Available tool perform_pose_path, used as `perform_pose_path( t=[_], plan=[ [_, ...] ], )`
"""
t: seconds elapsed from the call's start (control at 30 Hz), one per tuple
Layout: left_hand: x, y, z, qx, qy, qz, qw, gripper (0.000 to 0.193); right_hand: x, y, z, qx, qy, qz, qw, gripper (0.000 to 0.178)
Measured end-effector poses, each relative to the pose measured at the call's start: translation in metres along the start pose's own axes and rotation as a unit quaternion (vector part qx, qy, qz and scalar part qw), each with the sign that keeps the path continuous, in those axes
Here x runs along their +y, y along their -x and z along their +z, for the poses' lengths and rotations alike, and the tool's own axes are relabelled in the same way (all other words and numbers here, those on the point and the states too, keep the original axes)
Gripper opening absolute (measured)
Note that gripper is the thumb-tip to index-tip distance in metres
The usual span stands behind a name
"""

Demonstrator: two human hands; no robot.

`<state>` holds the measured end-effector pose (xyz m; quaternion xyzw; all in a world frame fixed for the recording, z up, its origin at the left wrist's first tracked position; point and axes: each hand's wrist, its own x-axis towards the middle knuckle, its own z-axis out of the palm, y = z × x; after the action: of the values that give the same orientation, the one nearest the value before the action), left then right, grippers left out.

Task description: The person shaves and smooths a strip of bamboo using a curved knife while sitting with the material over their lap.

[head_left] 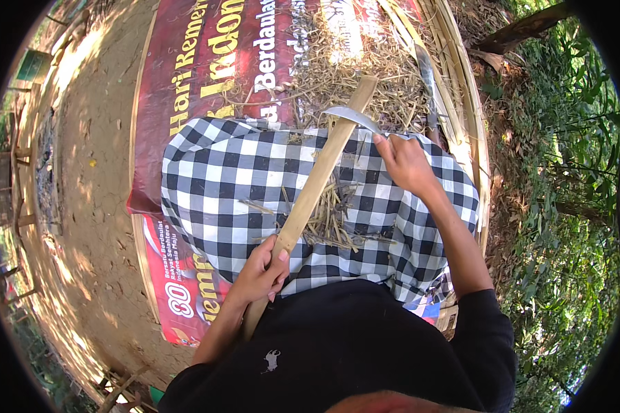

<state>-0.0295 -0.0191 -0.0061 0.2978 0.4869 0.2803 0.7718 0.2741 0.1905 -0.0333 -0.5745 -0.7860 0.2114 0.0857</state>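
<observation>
1. Left hand [263, 268] is wrapped around the lower part of a flat, pale strip [317, 182], of wood or bamboo, the thumb pressed to it.
2. Right hand [404, 162] is closed on a thin, curved, grey metal blade [348, 114], its handle hidden by the fingers; the strip is crossed by the metal near the far end.
3. Strip is slanted over a creased cloth [213, 199] in black and white checks, its far end pointed toward the banner's upper edge.
4. Dry, splintery shavings [329, 219] are strewn on the cloth.
5. Smooth red banner [151, 138] is spread beneath, its upper right littered with straw-coloured scraps [386, 65].
6. Along its right edge, long slats [455, 55] are laid.
</observation>
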Motion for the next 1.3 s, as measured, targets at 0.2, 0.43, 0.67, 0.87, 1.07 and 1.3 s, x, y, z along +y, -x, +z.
perform_pose_path(
  t=[0.2, 0.43, 0.67, 0.87, 1.07, 1.3],
  plan=[
    [0.001, -0.006, 0.012, -0.055, -0.027, -0.008, 0.998, 0.029, 0.062, -0.037, -0.005, 0.142, 0.065, 0.017, 0.988, 0.047],
    [0.015, -0.017, 0.010, -0.016, 0.012, 0.022, 1.000, 0.023, 0.053, -0.012, -0.008, 0.095, -0.068, 0.200, 0.973, 0.069],
    [0.025, -0.035, 0.005, 0.019, 0.055, 0.019, 0.998, 0.043, -0.041, 0.057, -0.006, 0.031, -0.199, 0.127, 0.971, 0.056],
    [0.030, -0.055, 0.014, 0.038, 0.260, -0.052, 0.963, 0.054, -0.103, 0.091, 0.007, -0.036, -0.187, 0.026, 0.981, 0.046],
    [0.034, -0.050, 0.012, 0.017, 0.025, 0.034, 0.999, 0.048, -0.107, 0.102, 0.019, -0.012, -0.120, -0.049, 0.991, 0.043],
    [0.019, -0.057, 0.017, 0.090, 0.006, 0.077, 0.993, 0.044, -0.068, 0.075, 0.033, 0.047, -0.059, 0.014, 0.997, 0.044]
  ],
)
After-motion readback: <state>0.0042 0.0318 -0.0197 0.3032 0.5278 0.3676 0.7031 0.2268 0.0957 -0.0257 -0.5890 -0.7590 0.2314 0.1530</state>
